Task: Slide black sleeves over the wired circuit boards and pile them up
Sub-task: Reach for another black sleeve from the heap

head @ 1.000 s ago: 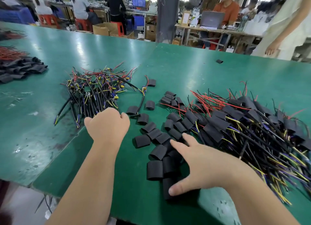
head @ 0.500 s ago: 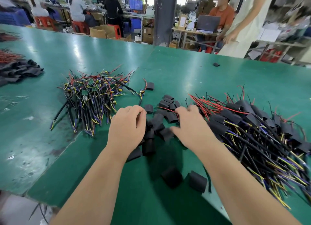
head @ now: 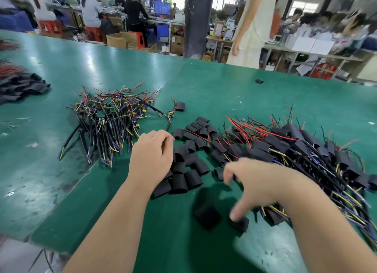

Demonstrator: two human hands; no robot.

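A tangle of bare wired circuit boards [head: 110, 117] lies left of centre on the green table [head: 224, 89]. Loose black sleeves [head: 191, 150] are scattered in the middle. At the right is a large pile of sleeved boards [head: 306, 150] with red, yellow and blue wires. My left hand [head: 152, 156] rests against the left edge of the sleeves, fingers curled, with nothing visible in it. My right hand [head: 255, 183], blurred, hovers with fingers spread; its thumb tip touches a lone sleeve [head: 241, 225]. Another lone sleeve [head: 207, 215] lies just left of that.
A second heap of sleeved boards [head: 22, 87] lies at the far left edge. One stray sleeve [head: 259, 81] sits far back on the table. A person in a pale dress [head: 253, 27] stands beyond the far edge. The near table edge [head: 51, 246] runs at lower left.
My right hand has drawn back toward me and down to the two lone sleeves. My left hand stays against the pushed-together sleeves. The person in the pale dress has walked left.
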